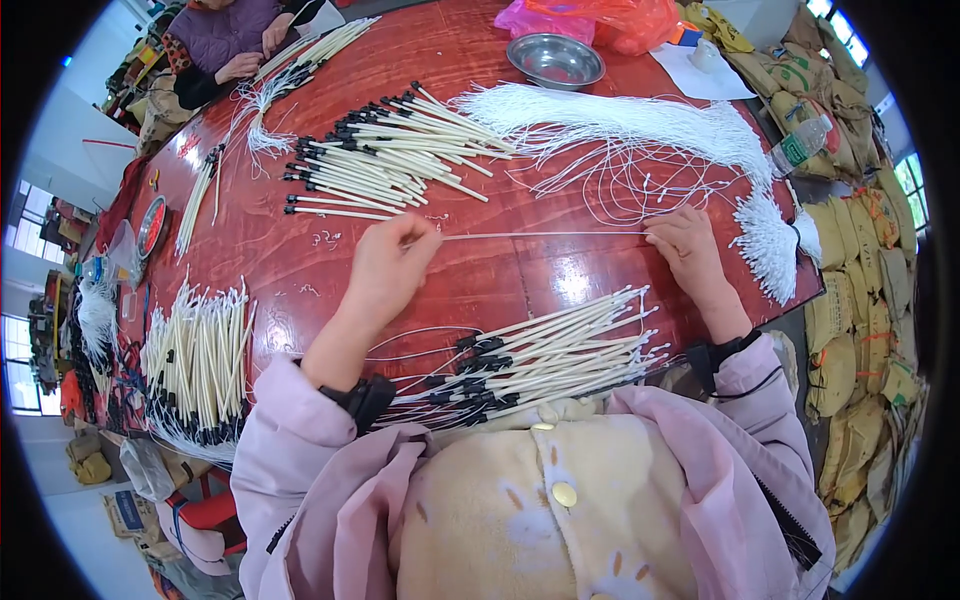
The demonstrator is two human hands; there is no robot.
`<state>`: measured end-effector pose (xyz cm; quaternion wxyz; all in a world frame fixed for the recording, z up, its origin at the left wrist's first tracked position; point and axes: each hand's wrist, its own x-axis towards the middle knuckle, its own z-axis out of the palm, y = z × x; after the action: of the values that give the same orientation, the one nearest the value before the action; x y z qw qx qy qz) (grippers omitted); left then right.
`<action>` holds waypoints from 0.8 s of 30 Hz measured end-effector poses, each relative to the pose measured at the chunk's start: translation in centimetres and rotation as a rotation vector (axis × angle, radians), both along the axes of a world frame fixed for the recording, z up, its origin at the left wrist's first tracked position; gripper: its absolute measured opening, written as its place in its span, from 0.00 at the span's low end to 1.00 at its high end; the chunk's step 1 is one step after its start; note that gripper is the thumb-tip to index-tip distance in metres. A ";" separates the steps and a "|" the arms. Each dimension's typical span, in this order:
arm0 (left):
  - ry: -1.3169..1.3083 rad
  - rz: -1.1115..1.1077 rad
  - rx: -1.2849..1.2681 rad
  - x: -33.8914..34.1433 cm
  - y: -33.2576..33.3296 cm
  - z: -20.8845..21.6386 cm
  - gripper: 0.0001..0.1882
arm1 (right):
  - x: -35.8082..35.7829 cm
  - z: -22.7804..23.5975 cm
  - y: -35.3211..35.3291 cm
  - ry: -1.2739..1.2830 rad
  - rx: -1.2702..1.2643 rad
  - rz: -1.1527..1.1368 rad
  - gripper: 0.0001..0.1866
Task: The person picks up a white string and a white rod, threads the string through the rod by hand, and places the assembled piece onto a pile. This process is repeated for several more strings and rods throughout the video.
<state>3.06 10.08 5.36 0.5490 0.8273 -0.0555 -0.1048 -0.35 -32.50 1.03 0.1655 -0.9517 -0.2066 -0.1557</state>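
A thin white cord (545, 235) runs taut between my two hands above the red table. One end is pinched in the closed fingers of my left hand (388, 262). At the other end, my right hand (690, 252) is closed on the cord with its fingertips. Between my forearms, near the table's front edge, lies a pile of cream sticks (570, 345) with black ends and white cords on them. Beyond my left hand is a larger pile of cream sticks (390, 150) with black tips. A spread bundle of white cords (620, 125) lies beyond my right hand.
On the left stands a dense bundle of corded sticks (200, 360). A metal bowl (555, 62) sits at the back, beside pink and orange plastic bags (630, 25). A plastic bottle (800, 145) lies at the right edge, near stacked sacks (850, 290). Another person (225, 45) works across the table.
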 end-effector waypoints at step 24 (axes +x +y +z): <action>-0.170 0.210 0.385 -4.4 6.6 -6.1 0.10 | -0.5 0.7 6.5 0.224 -0.165 0.342 0.47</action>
<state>-1.31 16.70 -0.71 0.3823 0.9239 0.0061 0.0142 -0.84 -25.96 1.73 0.1330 -0.9245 -0.3573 -0.0014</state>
